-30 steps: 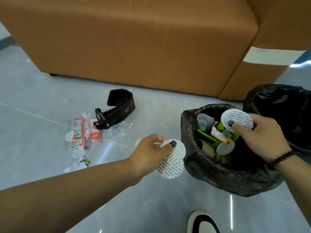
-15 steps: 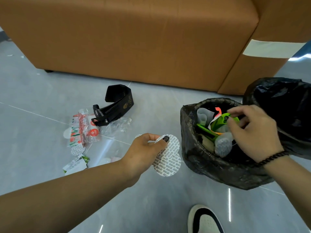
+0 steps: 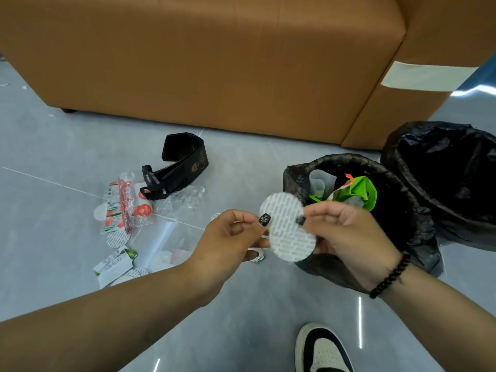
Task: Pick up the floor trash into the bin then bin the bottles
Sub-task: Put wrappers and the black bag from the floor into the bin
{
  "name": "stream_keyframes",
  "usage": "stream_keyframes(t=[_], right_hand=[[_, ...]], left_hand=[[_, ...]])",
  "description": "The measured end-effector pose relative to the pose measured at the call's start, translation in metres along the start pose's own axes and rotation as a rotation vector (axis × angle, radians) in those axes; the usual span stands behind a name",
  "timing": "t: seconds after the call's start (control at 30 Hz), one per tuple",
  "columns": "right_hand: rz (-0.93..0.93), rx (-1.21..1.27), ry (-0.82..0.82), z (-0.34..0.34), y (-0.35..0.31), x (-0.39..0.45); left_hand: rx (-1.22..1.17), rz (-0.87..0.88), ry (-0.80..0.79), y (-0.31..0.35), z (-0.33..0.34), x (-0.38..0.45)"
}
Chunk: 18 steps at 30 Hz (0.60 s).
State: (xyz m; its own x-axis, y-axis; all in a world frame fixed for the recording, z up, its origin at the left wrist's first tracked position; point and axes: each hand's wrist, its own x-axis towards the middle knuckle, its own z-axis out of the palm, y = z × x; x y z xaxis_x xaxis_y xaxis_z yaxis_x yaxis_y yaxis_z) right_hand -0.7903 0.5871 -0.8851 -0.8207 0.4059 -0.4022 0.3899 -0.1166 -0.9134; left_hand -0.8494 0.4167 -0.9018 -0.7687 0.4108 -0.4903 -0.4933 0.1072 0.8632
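Two round white seal discs with grey print overlap in front of the bin; my left hand pinches them from the left and my right hand pinches them from the right. Just behind stands the small bin lined with a black bag, holding green and white wrappers. On the floor to the left lie a red-and-green plastic wrapper, clear film, more white discs and a torn paper label. No bottles are in view.
A black paper coffee carrier lies on the grey tile floor near the litter. A second, larger black-bagged bin stands at the right. A brown sofa fills the background. My shoe is at the bottom.
My right hand dropped its disc into the bin, left the bin and came across to grip the discs. My left hand lifted the discs toward the bin.
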Motion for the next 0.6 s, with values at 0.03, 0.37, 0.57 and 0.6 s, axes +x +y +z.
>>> stream_keyframes(t=[0.03, 0.37, 0.57, 0.6], right_hand=[[-0.08, -0.028, 0.087, -0.009, -0.003, 0.004], [-0.336, -1.232, 0.091, -0.062, 0.021, 0.033], [-0.546, -1.174, 0.156, -0.056, -0.007, 0.032], [-0.608, -1.161, 0.141, -0.05, -0.018, 0.03]], left_hand=[[0.009, -0.007, -0.006, 0.0, 0.0, 0.0], [0.125, -0.167, 0.097, -0.025, -0.03, 0.011], [0.201, -0.236, 0.206, -0.047, -0.075, 0.013], [0.209, -0.244, 0.231, -0.049, -0.083, 0.014]])
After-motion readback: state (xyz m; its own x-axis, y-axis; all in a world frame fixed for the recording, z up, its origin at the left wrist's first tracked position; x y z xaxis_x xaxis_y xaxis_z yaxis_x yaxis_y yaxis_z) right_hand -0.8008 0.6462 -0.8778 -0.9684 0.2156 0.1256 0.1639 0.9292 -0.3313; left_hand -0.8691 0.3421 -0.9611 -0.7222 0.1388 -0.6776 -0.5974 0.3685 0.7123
